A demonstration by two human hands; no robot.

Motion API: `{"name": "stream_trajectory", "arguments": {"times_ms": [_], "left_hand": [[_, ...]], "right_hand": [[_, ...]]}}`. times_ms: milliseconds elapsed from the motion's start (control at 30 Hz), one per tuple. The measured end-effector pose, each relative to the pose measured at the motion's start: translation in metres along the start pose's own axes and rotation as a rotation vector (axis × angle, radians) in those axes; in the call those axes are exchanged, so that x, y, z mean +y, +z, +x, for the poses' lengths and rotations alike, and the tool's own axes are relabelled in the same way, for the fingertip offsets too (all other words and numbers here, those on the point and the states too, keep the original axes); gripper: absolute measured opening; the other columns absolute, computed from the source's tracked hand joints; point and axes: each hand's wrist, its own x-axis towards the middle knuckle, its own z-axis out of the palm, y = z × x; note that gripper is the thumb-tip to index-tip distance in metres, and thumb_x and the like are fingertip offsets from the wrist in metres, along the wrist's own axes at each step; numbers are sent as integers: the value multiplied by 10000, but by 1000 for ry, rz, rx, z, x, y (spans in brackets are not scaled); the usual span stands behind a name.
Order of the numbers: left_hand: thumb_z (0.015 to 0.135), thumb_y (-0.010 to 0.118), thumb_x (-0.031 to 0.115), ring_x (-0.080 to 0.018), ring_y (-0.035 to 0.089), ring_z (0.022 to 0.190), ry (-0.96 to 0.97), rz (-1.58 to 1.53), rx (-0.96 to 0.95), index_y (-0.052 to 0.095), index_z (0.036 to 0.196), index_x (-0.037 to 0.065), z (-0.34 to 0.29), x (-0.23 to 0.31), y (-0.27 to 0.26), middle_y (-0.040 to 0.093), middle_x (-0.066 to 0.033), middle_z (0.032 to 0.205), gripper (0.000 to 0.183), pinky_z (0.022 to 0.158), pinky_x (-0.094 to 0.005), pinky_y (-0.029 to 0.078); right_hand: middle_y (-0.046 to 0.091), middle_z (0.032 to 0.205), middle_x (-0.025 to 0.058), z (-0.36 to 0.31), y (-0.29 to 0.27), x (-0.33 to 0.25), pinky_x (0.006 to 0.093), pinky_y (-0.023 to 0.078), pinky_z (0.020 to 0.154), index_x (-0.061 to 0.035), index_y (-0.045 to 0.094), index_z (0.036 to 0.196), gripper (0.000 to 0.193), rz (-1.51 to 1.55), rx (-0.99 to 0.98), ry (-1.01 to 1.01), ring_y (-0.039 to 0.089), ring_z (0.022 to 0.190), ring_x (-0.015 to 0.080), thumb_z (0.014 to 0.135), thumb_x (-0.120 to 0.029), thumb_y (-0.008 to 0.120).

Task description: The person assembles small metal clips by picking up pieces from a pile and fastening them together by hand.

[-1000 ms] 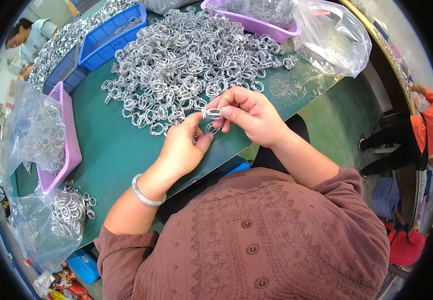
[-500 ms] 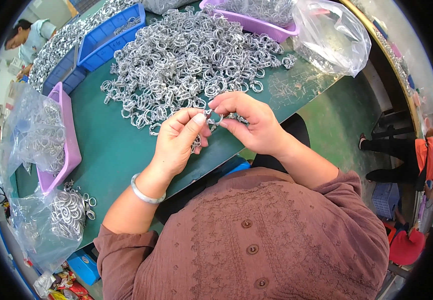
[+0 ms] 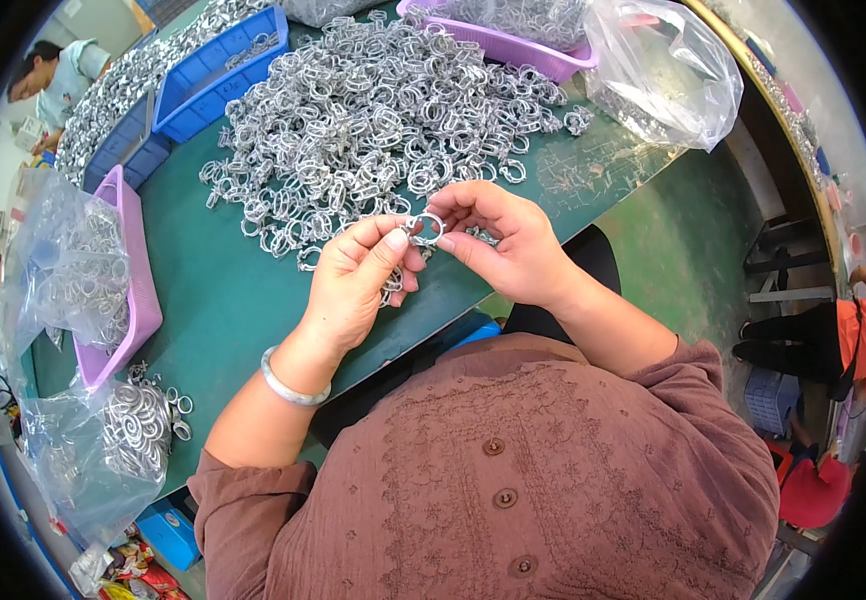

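Note:
Between my two hands is a silvery metal ring [image 3: 427, 228], like a small clamp, held up over the near edge of the table. My left hand [image 3: 358, 272] pinches the ring's left side between thumb and forefinger. More metal rings [image 3: 392, 287] show under its curled fingers. The fingertips and thumb of my right hand [image 3: 509, 245] close on the ring's right side. A few metal pieces [image 3: 481, 236] show by the right palm; whether they are held or lie on the table I cannot tell. Beyond both hands spreads a large heap of similar rings [image 3: 363, 120].
Blue bins [image 3: 215, 95] and a purple basket [image 3: 528, 60] stand behind the heap on the green table [image 3: 215, 285]. At left are another purple basket [image 3: 140, 270] and a bag of rings [image 3: 138, 430]. A clear bag [image 3: 668, 80] lies far right. Other people are nearby.
The ring between my fingers has turned so its round opening faces up more plainly. My right fingers have shifted slightly along it. A person at the far right has moved their legs.

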Motion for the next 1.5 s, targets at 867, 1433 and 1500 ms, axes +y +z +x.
{"name": "stream_trajectory", "arguments": {"times_ms": [867, 1433, 1500], "left_hand": [[845, 523, 73, -53, 500, 641, 136, 129, -28, 480, 1157, 36, 0, -3, 1, 570, -37, 901, 317, 493, -154, 395], [805, 545, 5, -56, 495, 669, 410, 381, -2, 430, 1212, 55, 2, -7, 1, 530, -55, 1037, 426, 498, -152, 403], [804, 546, 2, -55, 495, 669, 417, 389, -1, 429, 1212, 55, 2, -8, 0, 530, -57, 1040, 429, 498, -151, 404]], "right_hand": [[570, 853, 63, 0, 1, 2, 236, 474, 669, 22, 533, 985, 232, 88, 51, 34, 571, 748, 115, 762, 21, 597], [572, 861, 49, -1, 1, 1, 235, 475, 699, 15, 546, 969, 203, 138, 47, 30, 568, 773, 105, 769, 28, 578], [571, 864, 48, -2, 1, 1, 236, 475, 699, 14, 546, 970, 205, 140, 46, 28, 568, 775, 104, 769, 29, 577]]}}
